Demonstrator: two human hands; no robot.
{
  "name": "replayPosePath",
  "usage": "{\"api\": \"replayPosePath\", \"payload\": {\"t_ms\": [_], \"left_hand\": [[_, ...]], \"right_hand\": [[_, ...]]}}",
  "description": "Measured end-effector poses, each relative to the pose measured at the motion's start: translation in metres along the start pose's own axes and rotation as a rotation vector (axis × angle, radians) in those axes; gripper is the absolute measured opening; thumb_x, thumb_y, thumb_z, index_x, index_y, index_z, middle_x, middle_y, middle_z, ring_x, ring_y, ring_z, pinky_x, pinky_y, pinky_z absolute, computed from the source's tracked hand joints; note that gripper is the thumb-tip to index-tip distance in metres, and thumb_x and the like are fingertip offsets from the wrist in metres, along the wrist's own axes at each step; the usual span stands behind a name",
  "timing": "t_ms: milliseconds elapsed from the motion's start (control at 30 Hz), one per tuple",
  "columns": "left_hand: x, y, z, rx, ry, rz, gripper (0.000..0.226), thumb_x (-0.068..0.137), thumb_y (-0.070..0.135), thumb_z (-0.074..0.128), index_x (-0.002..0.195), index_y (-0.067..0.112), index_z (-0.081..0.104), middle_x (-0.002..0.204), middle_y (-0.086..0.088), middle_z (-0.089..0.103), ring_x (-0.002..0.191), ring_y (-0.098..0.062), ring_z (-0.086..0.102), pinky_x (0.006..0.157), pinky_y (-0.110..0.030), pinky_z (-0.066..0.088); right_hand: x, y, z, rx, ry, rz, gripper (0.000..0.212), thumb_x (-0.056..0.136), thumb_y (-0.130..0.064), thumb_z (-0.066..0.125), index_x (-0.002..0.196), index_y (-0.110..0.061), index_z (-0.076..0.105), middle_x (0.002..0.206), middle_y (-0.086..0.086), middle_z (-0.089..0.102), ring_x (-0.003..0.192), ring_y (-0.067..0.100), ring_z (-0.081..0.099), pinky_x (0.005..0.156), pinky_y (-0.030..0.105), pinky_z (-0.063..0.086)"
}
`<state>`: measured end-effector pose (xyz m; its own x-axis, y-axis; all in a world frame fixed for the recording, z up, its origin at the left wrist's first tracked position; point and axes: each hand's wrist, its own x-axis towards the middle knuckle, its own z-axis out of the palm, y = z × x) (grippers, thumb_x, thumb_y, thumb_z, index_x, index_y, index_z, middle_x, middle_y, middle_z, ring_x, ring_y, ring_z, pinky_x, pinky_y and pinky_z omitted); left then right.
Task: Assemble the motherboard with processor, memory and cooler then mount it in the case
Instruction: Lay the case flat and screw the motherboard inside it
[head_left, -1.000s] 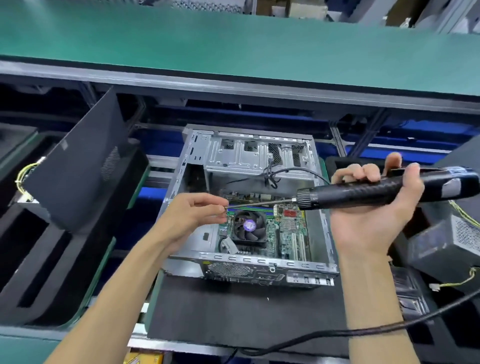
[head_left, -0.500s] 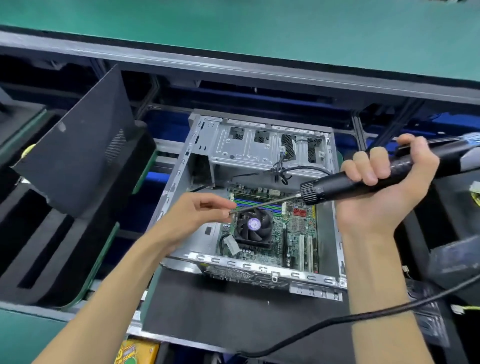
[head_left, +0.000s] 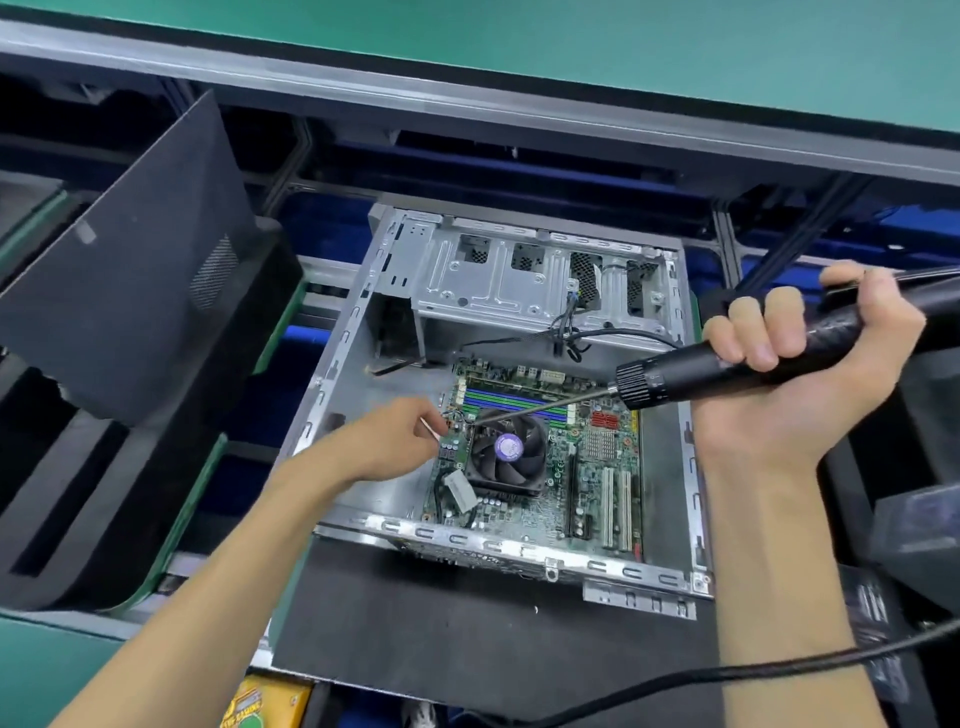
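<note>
Motherboard sits flat inside the open metal case at frame centre, cooler fan on it. Left hand, at 9 o'clock of the fan, pinches something tiny at the bit tip. Right hand, at 3 o'clock, is wrapped round the black electric screwdriver, bit slanting toward the fan's edge.

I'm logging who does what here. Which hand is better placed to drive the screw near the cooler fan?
Probably the right hand: it grips the electric screwdriver, whose bit slants down to the fan's top-left corner. The left hand only pinches at the bit's tip, over the motherboard.
</note>
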<state>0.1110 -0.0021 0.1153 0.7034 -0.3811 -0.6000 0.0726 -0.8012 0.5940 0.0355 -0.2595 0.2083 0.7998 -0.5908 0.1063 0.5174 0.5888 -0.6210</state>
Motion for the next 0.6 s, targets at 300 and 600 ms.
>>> {"api": "replayPosePath", "payload": {"t_ms": [300,600], "left_hand": [[-0.006,0.0,-0.003,0.075,-0.171,-0.003,0.033,0.091,-0.002,0.049,0.092,0.015,0.078,0.088,-0.004,0.077,0.088,-0.015,0.073,0.08,-0.027,0.058],[-0.029,-0.002,-0.009,0.415,-0.222,-0.02,0.045,0.092,0.007,0.041,0.103,0.029,0.079,0.07,0.034,0.045,0.055,0.023,0.049,0.043,-0.012,0.041]], "right_hand": [[0.003,0.018,0.016,-0.08,-0.078,0.032,0.022,0.096,-0.029,0.042,0.079,-0.021,0.054,0.051,-0.006,0.03,0.044,0.012,0.022,0.046,0.026,0.027],[-0.002,0.05,0.028,-0.081,-0.245,0.198,0.012,0.087,-0.028,0.055,0.082,-0.018,0.051,0.05,-0.005,0.034,0.041,0.011,0.028,0.045,0.024,0.03]]}}
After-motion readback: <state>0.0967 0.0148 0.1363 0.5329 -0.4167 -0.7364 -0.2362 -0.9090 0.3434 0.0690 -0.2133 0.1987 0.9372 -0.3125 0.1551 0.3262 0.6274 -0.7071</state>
